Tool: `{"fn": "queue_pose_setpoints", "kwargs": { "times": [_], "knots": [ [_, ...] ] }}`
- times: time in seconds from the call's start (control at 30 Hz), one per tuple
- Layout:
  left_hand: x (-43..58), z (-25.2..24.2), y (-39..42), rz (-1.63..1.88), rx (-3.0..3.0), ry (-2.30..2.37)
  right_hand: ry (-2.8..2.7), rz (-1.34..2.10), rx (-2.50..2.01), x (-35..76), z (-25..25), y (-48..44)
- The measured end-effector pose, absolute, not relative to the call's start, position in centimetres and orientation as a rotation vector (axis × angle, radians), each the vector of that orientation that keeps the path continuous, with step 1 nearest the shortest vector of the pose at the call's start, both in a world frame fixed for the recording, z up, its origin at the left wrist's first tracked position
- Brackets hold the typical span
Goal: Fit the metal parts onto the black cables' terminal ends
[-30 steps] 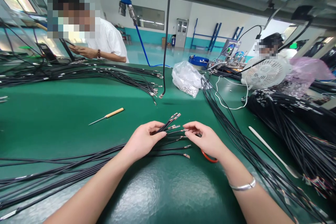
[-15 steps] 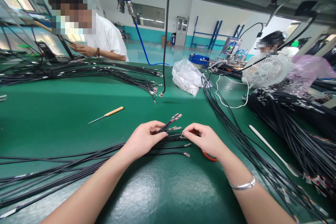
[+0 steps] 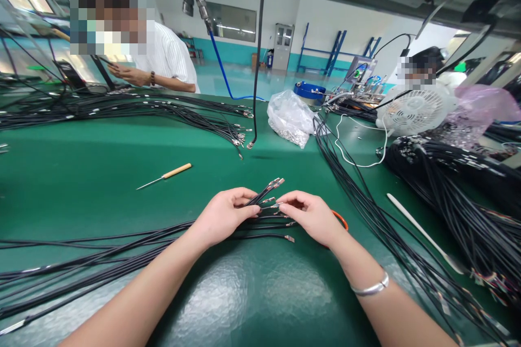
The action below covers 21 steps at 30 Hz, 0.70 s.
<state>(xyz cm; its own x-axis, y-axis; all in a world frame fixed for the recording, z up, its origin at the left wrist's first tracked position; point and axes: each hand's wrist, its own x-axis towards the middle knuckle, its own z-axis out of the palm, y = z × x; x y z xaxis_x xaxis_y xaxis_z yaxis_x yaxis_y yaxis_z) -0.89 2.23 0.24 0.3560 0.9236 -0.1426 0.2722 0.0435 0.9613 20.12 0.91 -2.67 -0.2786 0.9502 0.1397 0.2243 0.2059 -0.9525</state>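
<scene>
Both my hands are at the middle of the green work mat [image 3: 73, 184], over a fanned bunch of black wires [image 3: 260, 222] with crimped metal terminals [image 3: 275, 183] on their ends. My left hand [image 3: 222, 217] is closed around several of the wires. My right hand [image 3: 307, 218] pinches a wire near its terminal, close to my left fingers. A lone wire end [image 3: 288, 238] lies below both hands. An orange loop [image 3: 340, 220] shows behind my right hand, partly hidden. A silver bangle [image 3: 369, 285] circles my right wrist.
A wooden-handled awl [image 3: 171, 172] lies left of my hands, a white strip [image 3: 423, 232] to the right. Wire bundles [image 3: 122, 108] cover the far mat and right side. Beyond stand a plastic bag of metal parts [image 3: 290, 118], a white fan [image 3: 415, 111], and two co-workers [image 3: 166, 59].
My right hand has moved left, closer to my left hand, and the wire ends have drawn closer together. The orange loop now shows higher, to the right of my right hand.
</scene>
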Motion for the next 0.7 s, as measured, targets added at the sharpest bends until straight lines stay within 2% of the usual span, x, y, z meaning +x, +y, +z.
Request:
{"fn": "queue_pose_setpoints", "kwargs": {
  "times": [0.7],
  "knots": [
    [-0.51,0.16,2.27,0.758,1.486,1.145,-1.646,1.102,-1.204,19.64,-1.95,0.50]
  ]
}}
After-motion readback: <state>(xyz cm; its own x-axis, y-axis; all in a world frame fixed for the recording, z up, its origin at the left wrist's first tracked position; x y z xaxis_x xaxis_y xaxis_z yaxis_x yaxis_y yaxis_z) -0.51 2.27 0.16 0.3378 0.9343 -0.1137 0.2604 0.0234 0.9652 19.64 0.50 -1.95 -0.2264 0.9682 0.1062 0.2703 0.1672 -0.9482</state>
